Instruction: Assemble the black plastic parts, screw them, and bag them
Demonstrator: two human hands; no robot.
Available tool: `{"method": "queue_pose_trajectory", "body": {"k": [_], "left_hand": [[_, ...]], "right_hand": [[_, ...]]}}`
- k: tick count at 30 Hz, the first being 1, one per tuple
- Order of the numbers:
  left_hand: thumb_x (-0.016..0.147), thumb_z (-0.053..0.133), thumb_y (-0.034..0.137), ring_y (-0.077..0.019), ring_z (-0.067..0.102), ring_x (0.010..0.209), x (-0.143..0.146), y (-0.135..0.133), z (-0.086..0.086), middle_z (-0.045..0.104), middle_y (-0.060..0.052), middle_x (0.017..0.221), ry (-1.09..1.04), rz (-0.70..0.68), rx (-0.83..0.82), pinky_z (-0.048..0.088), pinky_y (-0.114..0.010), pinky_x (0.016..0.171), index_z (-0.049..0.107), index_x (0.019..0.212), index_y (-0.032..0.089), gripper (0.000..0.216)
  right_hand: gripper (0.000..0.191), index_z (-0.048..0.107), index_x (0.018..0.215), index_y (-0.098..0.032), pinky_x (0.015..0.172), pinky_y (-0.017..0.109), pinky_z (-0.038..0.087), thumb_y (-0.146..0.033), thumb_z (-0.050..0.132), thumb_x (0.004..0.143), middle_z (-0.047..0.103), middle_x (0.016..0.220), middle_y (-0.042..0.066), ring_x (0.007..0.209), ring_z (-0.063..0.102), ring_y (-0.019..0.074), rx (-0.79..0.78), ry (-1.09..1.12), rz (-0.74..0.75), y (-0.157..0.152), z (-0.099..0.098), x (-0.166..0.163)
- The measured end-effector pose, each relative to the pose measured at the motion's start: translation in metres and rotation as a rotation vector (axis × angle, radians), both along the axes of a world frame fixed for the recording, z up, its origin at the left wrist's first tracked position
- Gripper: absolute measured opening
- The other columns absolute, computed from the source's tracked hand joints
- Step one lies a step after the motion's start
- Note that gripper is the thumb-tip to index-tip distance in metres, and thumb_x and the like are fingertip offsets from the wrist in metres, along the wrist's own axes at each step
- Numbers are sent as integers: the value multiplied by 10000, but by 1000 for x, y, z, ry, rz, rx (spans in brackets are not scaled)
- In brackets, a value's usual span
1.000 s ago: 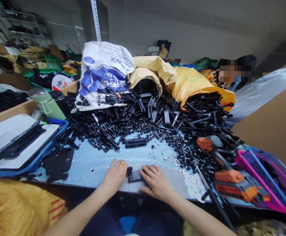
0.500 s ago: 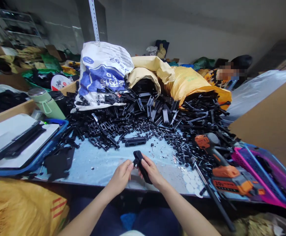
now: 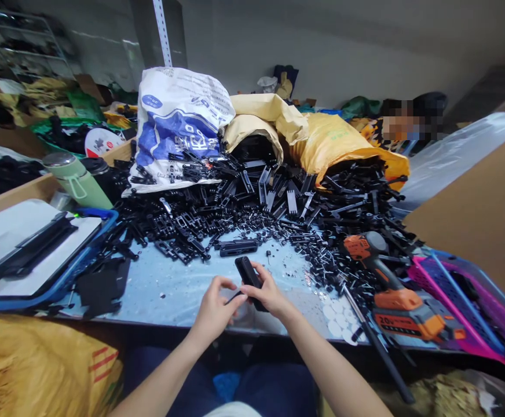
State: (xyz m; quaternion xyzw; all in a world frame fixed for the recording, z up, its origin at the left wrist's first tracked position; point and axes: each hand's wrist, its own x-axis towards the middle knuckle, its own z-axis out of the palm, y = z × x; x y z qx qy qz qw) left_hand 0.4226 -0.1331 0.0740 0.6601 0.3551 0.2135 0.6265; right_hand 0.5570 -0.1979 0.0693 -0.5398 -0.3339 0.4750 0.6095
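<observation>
This looks like a workshop full of small hardware. Sacks (image 3: 178,110) spill black parts (image 3: 178,223) over a blue tabletop (image 3: 157,278), with screws (image 3: 328,269) scattered in heaps and a cordless drill (image 3: 398,299) lying beside plastic baskets (image 3: 423,277). Metal shelves (image 3: 30,53) and more bags (image 3: 361,108) fill the background before a grey wall (image 3: 335,52); another person (image 3: 376,130) is beyond the sacks.

Hands (image 3: 212,307) above table (image 3: 165,289), loose parts (image 3: 183,223) beyond, bags (image 3: 183,116) behind, drill (image 3: 398,302) right, tray (image 3: 18,303) left
</observation>
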Motion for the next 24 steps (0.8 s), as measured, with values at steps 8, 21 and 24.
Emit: {"method": "queue_pose_trajectory", "body": {"k": [8,21,24], "left_hand": [[827,447,335,-171,556,899,3,15,7,587,-69,962,-68,1,385,449,-314,805,561,1128,186,355],[848,430,295,-154,536,861,0,16,29,572,-56,910,-85,-85,540,430,-298,794,560,1138,186,337],[856,416,291,-151,532,855,1,10,26,551,-55,917,-58,-65,574,436,-296,779,548,1152,203,336]], "right_hand": [[501,432,1263,-243,459,216,414,-458,487,815,530,735,-4,502,485,76,52,-90,-12,-17,-1,0],[489,406,1294,-244,443,197,428,-413,468,840,524,733,-2,487,476,59,90,-199,11,-17,4,7],[474,410,1291,-269,476,211,445,-373,491,835,522,714,-16,488,454,56,105,-398,46,-21,4,12]]}}
